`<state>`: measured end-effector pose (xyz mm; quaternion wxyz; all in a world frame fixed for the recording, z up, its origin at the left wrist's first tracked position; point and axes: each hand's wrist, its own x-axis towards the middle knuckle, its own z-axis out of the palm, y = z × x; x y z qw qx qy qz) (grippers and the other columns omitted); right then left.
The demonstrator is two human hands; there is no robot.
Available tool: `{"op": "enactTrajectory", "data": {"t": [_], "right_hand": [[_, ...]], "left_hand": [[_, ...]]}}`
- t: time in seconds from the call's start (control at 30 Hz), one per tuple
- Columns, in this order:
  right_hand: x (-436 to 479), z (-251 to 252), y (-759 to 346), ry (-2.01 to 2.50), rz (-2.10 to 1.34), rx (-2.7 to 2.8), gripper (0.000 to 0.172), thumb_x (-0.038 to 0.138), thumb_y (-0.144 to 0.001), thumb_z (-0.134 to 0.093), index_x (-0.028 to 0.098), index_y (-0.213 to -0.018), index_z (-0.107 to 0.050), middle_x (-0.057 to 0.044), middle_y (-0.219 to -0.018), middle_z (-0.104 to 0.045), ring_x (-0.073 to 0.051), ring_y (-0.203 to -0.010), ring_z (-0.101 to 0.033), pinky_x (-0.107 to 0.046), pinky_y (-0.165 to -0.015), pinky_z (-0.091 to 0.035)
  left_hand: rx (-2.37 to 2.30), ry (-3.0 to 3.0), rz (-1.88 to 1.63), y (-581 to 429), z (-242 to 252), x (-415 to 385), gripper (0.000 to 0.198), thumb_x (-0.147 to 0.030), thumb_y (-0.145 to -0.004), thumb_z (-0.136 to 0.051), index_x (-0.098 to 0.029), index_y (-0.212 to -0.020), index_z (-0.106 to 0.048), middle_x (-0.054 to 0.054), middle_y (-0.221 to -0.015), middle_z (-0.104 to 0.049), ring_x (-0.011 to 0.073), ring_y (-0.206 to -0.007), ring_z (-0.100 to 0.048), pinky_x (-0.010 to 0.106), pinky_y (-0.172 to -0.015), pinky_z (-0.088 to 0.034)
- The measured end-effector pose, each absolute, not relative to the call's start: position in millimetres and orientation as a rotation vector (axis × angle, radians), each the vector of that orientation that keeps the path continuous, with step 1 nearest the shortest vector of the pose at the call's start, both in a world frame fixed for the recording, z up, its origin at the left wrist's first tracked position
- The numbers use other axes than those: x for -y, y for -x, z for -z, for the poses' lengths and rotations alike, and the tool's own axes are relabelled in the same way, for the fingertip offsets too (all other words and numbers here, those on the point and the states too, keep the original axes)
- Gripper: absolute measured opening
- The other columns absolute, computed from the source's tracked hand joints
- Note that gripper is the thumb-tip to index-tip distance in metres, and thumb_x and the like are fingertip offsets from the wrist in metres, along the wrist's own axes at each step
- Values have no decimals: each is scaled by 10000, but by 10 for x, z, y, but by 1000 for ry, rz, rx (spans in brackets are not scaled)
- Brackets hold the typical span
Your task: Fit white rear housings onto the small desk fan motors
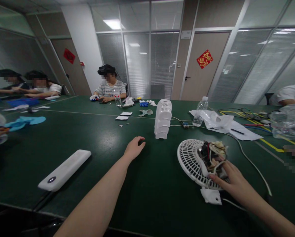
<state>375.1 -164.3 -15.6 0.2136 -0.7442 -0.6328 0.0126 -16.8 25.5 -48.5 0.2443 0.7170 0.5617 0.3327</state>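
Fan grille (189, 161): flat on table (147, 197), front right, with motor-and-wire bundle (213, 155) heaped on it.
Handling: likely light, thin stiff plastic, brittle; take by the rim, not the wires.
Right hand (232, 182): grip around bundle's near edge; whether it pinches, cannot tell.
Left hand (134, 148): grip loosely curled, empty, fingertips on table.

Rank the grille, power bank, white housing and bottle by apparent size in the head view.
1. Grille and power bank: alike, both near the camera, unranked.
2. Housing.
3. Bottle: slightly smaller, but farther away.
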Motion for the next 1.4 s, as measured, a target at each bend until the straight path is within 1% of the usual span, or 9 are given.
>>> {"op": "enactTrajectory", "data": {"t": [0.13, 0.37, 0.6, 0.73, 0.8, 0.87, 1.03, 1.17, 1.4], "right_hand": [[1466, 120, -3167, 2047, -129, 1964, 866, 683, -796, -409, 54, -1391, -392, -194, -1492, -306, -340, -1386, -270, -510, -1127, -269], [1464, -159, -2548, 1928, -324, 2211, 817, 637, -832, -433, 132, -1462, -307, -111, -1542, -219, -310, -1417, -191, -496, -1131, -269], [1486, -181, -2437, 1694, -287, 2286, 710, 343, -769, -572, 228, -1439, -368, -60, -1468, -381, -278, -1341, -355, -452, -1112, -333], [1178, -285, -2590, 1607, -364, 2136, 491, 187, -783, -479, 279, -1257, -566, -19, -1219, -624, -226, -1076, -601, -414, -974, -475], [906, -373, -2641, 1529, -319, 1972, 394, 177, -804, -472, 262, -1159, -618, -16, -1094, -679, -207, -939, -649, -384, -884, -520], [582, -468, -2643, 1441, -213, 1838, 365, 177, -805, -502, 230, -1149, -612, -28, -1102, -673, -210, -954, -639, -380, -896, -506], [-236, -664, -2478, 1346, -111, 1707, 633, 276, -813, -592, 168, -1395, -368, -104, -1405, -447, -247, -1239, -473, -414, -1035, -399], [-672, -713, -2335, 1286, -117, 1684, 922, 374, -718, -716, 146, -1464, -224, -124, -1508, -280, -255, -1388, -260, -411, -1143, -227], [-921, -612, -2278, 1262, -224, 1609, 1033, 354, -622, -782, 207, -1471, -211, -109, -1460, -376, -291, -1277, -435, -452, -1065, -350]], "left_hand": [[-1466, -1966, -956, 137, 429, -198, 285, -318, -812, -596, -253, -1087, -628, 47, -1191, -616, 236, -1094, -575, 384, -989, -434], [-1249, -1896, -990, 46, 379, -151, 325, -328, -856, -531, -222, -1156, -598, 52, -1206, -627, 194, -998, -627, 334, -907, -500], [-1157, -1786, -938, 40, 355, -128, 355, -356, -839, -562, -216, -1161, -610, 49, -1145, -673, 198, -948, -649, 324, -837, -528], [-1147, -1733, -948, 36, 312, -96, 374, -378, -835, -572, -220, -1173, -601, 51, -1081, -693, 186, -868, -659, 326, -791, -538], [-1142, -1713, -963, 23, 301, -82, 381, -380, -839, -570, -224, -1186, -592, 55, -1067, -695, 184, -859, -660, 326, -786, -537], [-1137, -1701, -981, 12, 304, -78, 381, -377, -843, -568, -223, -1191, -588, 61, -1070, -691, 186, -866, -660, 326, -789, -535], [-1147, -1694, -1033, 16, 364, -126, 361, -375, -851, -559, -222, -1176, -596, 64, -1094, -679, 188, -895, -655, 331, -815, -528], [-1175, -1693, -1072, 26, 425, -192, 344, -396, -855, -554, -226, -1147, -617, 58, -1104, -675, 188, -924, -647, 324, -840, -516], [-1185, -1686, -1115, 24, 494, -250, 324, -407, -848, -561, -226, -1103, -644, 55, -1130, -665, 184, -879, -642, 315, -805, -513]]}}
